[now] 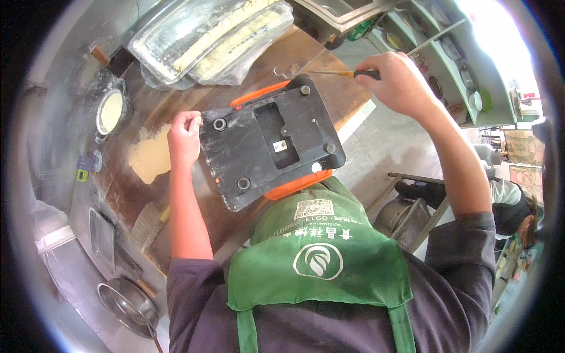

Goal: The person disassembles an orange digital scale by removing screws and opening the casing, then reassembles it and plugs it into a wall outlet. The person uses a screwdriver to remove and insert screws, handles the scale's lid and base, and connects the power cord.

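A black, box-like device with orange sides, which looks like a kitchen scale [235,156], lies underside up at the table's near edge. Round feet sit near its corners, and a recessed bay with a small white part is in its middle. My left hand [185,138] grips its left corner, fingers closed. Raised beyond the device's far right corner, my right hand [395,82] is closed round the dark handle of a screwdriver [347,73]. The screwdriver's thin shaft points left, apart from the device.
Plastic-covered trays of dough [212,44] stand at the back of the wooden table [294,50]. On the left are a pot [110,112] of pale contents, spilled flour [147,156] and a brush [147,226]. A pan [126,303] sits lower left; shelves [447,59] with dishes stand right.
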